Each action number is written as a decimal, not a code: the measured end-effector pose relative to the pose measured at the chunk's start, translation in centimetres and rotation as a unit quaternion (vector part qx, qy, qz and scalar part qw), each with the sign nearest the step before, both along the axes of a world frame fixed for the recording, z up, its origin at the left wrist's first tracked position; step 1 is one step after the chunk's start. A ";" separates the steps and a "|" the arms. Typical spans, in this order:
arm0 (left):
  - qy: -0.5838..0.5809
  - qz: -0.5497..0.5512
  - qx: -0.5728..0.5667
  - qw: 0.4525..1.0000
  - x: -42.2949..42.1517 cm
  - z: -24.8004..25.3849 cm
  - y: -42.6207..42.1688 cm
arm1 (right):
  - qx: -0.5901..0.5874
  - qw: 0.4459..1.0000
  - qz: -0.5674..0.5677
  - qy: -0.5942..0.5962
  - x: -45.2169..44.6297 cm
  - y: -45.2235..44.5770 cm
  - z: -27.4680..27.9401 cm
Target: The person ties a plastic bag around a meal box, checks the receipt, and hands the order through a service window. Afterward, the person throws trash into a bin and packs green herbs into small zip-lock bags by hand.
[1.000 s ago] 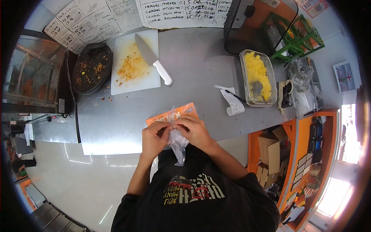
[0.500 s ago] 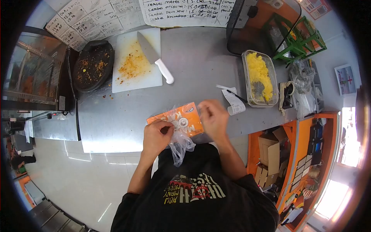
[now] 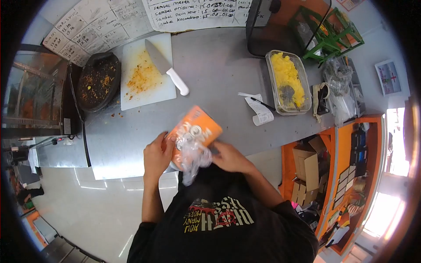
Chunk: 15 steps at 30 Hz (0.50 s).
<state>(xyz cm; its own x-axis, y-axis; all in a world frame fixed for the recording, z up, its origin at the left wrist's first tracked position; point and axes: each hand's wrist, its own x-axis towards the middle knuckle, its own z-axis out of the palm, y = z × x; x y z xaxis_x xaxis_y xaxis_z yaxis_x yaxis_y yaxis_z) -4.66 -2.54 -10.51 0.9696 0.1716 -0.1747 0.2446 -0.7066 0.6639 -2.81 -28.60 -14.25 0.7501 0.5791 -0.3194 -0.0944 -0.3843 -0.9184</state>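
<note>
An orange printed food box [image 3: 202, 127] inside a clear plastic bag [image 3: 193, 155] is held at the near edge of the steel counter, turned at an angle. My left hand [image 3: 156, 155] grips its left side, thumb on the top. At the lower right side of the box, my right hand [image 3: 230, 158] holds on, its fingertips partly hidden by the box and the bag. The bunched top of the bag lies loose between both hands and hangs toward my shirt.
A white cutting board [image 3: 147, 90] with crumbs bears a knife [image 3: 177, 82], beside a dark stone mortar [image 3: 98, 83]. On the right are a receipt [image 3: 262, 115] with a pen, a tub of yellow food [image 3: 287, 74] and a green rack [image 3: 313, 50]. Orange shelves [image 3: 337, 162] stand lower right.
The box has turned, its right end swinging up and away. My right hand has come down from above the counter to the box's side, and my left hand has shifted to its left edge.
</note>
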 end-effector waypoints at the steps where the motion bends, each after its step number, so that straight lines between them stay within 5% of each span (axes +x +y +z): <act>1: 0.100 0.013 -0.010 0.995 -0.3 0.7 0.2 | 0.024 0.993 -0.051 -0.099 0.9 0.4 -2.3; 2: 0.167 0.012 -0.147 0.975 -1.1 -0.1 0.0 | 0.046 0.974 -0.101 -0.197 2.0 0.6 -4.3; 4: 0.285 0.013 -0.410 0.866 -3.1 -2.6 -1.3 | 0.061 0.980 -0.155 -0.108 5.1 0.1 -2.5; 6: 0.334 -0.132 -0.488 0.795 -4.1 -0.9 -4.0 | 0.085 0.970 -0.208 -0.087 7.0 -0.9 -1.9; 9: 0.167 -0.117 -0.432 0.879 -4.2 -0.4 -4.2 | 0.087 0.954 -0.250 -0.141 7.2 -2.7 -1.6; 10: 0.069 -0.013 -0.485 0.872 -4.4 -1.8 -3.3 | 0.062 0.960 -0.230 -0.147 6.4 -2.7 0.0; 12: -0.108 0.142 -0.353 0.918 -2.9 -2.5 -1.6 | 0.015 0.971 -0.183 -0.150 6.1 -2.5 1.4; 14: -0.167 0.226 -0.257 0.925 -0.2 -1.3 -0.3 | -0.031 0.980 -0.131 -0.145 6.3 -1.8 1.7; 15: -0.161 0.233 -0.311 0.907 1.0 -2.4 0.2 | -0.001 0.980 -0.147 -0.132 7.1 -1.3 0.7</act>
